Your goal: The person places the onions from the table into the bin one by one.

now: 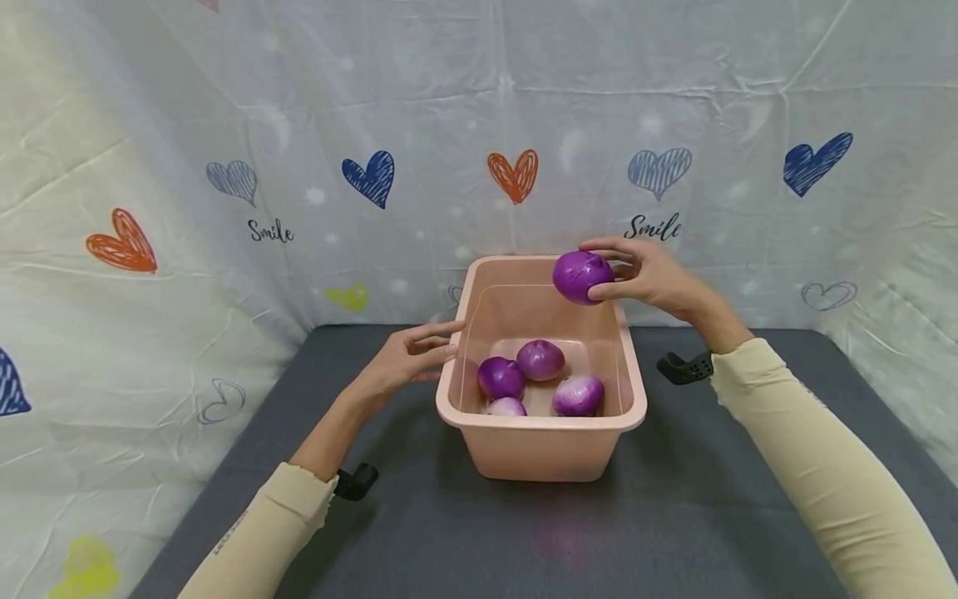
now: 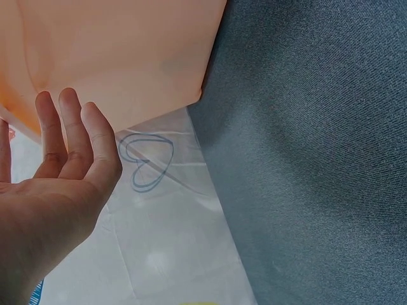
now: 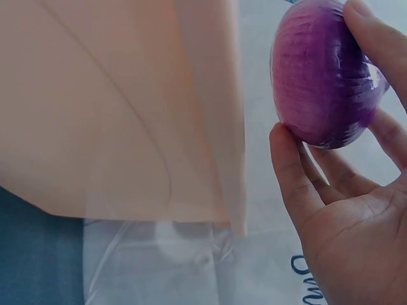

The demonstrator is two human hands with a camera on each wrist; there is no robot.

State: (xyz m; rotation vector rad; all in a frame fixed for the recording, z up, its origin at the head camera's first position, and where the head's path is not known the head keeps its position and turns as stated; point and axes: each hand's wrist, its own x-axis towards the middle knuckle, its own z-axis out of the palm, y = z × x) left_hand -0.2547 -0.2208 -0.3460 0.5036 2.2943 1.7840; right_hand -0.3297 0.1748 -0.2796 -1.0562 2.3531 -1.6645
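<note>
A purple onion (image 1: 578,277) is pinched between the thumb and fingers of my right hand (image 1: 649,279), above the right rim of a pink plastic tub (image 1: 535,449). The right wrist view shows the same onion (image 3: 321,76) at the fingertips, its skin shiny. My left hand (image 1: 410,359) is at the tub's left side, fingers extended, fingertips right at the rim. In the left wrist view those fingers (image 2: 77,143) overlap the tub's outer wall (image 2: 121,57). Several onions lie on the tub's floor, among them one near the middle (image 1: 540,360) and a paler one (image 1: 579,396) at the right.
The tub stands on a dark grey cloth-covered table (image 1: 524,541). Behind it hangs a white curtain (image 1: 449,100) printed with hearts and "Smile". Black straps (image 1: 358,482) circle both wrists below the cream sleeves (image 1: 823,466).
</note>
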